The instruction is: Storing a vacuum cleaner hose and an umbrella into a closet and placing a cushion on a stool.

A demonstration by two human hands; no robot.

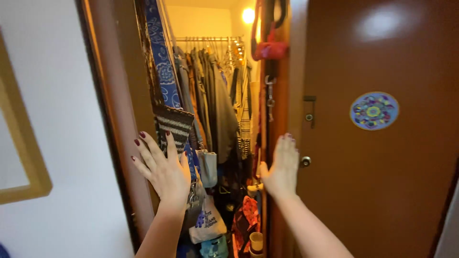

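Left hand (162, 168): yours, fingers spread wide and gripping nothing, palm laid flat beside the striped black-and-white woven pouch (175, 126) that hung from a blue patterned fabric strap (162, 62) at the left door jamb.

Right hand (282, 166): yours, fingers together and extended, clamped on nothing, palm pressed against the edge of the glossy brown wooden door (382, 167), just left of its small round metal knob (305, 161).

Door: stood ajar enough to show the closet interior; by that showing, the opening looked largely done, though you held nothing yet from inside.

Contents seen through the gap: row of grey and striped garments on a metal hanging rail (205, 39); white printed tote bag (206, 222) low down; red pouch (270, 49) hung high on the door edge; lit round ceiling lamp (248, 16).

Door face: round multicoloured mandala sticker (374, 111).

Left wall: yellow wooden frame (24, 157), partly in view.
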